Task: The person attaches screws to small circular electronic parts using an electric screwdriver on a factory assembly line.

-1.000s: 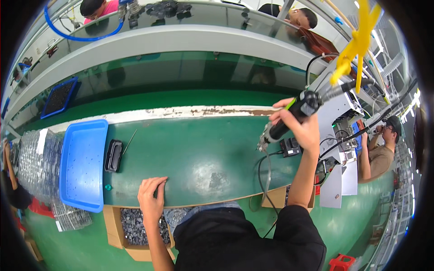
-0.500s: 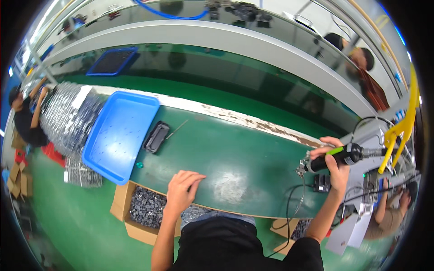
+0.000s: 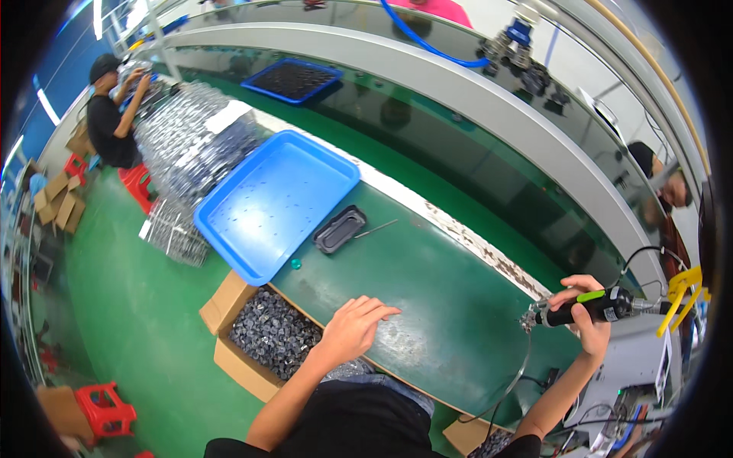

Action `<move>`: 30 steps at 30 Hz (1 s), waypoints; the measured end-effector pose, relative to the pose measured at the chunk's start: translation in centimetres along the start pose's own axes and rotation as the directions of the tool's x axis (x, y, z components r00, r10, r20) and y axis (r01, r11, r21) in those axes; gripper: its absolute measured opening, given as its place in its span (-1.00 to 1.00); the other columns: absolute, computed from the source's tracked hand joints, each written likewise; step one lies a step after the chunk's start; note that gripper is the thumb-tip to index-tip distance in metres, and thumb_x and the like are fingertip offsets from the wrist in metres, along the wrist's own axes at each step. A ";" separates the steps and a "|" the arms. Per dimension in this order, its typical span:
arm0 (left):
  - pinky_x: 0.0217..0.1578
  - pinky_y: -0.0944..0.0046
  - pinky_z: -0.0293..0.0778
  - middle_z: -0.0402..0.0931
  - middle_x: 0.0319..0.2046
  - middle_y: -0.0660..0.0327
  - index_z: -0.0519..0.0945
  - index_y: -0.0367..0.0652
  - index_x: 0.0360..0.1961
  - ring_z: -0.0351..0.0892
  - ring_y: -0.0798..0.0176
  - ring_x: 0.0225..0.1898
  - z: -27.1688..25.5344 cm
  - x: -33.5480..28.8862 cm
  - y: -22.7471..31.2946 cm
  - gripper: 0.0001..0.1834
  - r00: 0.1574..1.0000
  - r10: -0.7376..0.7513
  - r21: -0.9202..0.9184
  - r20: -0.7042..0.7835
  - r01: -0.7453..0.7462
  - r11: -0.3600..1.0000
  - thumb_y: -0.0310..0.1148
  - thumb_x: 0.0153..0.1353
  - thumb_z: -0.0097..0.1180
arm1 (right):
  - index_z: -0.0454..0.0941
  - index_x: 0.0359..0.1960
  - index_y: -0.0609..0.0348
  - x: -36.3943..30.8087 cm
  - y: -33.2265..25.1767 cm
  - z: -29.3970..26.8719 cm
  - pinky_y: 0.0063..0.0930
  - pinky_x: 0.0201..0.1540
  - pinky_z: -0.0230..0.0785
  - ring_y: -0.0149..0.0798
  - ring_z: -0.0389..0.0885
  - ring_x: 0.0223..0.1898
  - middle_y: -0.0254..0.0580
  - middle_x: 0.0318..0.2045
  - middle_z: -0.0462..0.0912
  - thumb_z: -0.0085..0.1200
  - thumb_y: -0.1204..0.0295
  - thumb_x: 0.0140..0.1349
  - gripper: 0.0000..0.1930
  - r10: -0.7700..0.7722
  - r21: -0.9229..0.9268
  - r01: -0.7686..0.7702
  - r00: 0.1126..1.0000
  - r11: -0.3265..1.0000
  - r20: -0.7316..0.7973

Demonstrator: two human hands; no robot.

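My right hand [image 3: 588, 314] is wrapped around a black electric screwdriver [image 3: 607, 307] with a lime-green lever, held nearly level above the right end of the green worktable [image 3: 458, 282]. A shiny metal piece [image 3: 528, 317] shows at its left end. Over the table's near edge is my left hand [image 3: 356, 328], its fingers stretched to the right and nothing visible in them. Beyond it lie a small black open case [image 3: 340, 229], a thin metal rod [image 3: 376, 228] and a small green round piece [image 3: 295, 264].
A blue tray [image 3: 347, 172] with scattered dark bits covers the table's left end. Below it stands a cardboard box [image 3: 221, 301] of small dark parts. Bundled clear packaging [image 3: 191, 141] is piled beyond the tray. A cable [image 3: 521, 370] hangs near my right arm. Another person [image 3: 114, 114] works at far left.
The view has swung, so the tray, case and box appear farther right. My right hand still holds the screwdriver. My left hand keeps nearly the same pose near the table edge.
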State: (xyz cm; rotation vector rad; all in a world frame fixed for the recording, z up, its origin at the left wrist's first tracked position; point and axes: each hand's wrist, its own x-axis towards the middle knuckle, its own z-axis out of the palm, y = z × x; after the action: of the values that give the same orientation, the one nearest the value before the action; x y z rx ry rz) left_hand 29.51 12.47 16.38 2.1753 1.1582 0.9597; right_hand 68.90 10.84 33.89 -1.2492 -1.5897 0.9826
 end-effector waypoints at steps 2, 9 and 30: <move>-0.14 0.17 0.48 0.60 -0.32 0.22 0.71 -0.08 -0.02 0.57 0.11 -0.24 -0.4 -0.2 -0.4 -0.54 0.998 0.007 0.013 -0.060 -0.006 1.000 -0.69 0.10 0.00 | 0.45 0.13 0.44 0.6 0.8 0.0 -0.35 -0.02 0.53 -0.24 0.69 -0.21 0.09 -0.21 0.76 0.29 0.17 0.30 -0.42 -0.033 0.008 0.033 0.999 0.999 0.002; -0.26 0.36 0.44 0.55 -0.34 0.32 0.69 -0.23 0.01 0.47 0.48 -0.31 -0.7 3.3 -2.1 -0.57 0.940 -0.229 -0.723 0.251 0.340 0.601 -0.67 0.19 -0.10 | 0.47 0.09 0.44 0.3 1.0 -0.5 -0.38 -0.07 0.53 -0.25 0.69 -0.25 0.07 -0.26 0.75 0.32 0.09 0.25 -0.37 -0.078 0.015 0.079 0.997 0.997 -0.020; -0.15 0.11 0.58 0.64 -0.20 0.17 0.69 -0.14 -0.16 0.65 0.08 -0.17 9.3 18.5 -3.7 -0.83 0.963 0.265 -0.142 0.044 -0.257 0.956 -0.52 0.26 0.13 | 0.58 -0.02 0.48 0.1 0.9 -3.0 -0.37 -0.06 0.64 -0.16 0.80 -0.22 0.10 -0.27 0.77 0.44 0.12 0.15 -0.39 -0.061 0.068 0.055 0.994 0.996 0.088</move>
State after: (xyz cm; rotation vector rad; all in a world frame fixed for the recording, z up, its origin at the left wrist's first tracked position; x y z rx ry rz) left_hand 42.05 29.21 14.45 2.2663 0.7646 1.0384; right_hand 72.00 11.26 34.04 -1.1221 -1.6408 1.0588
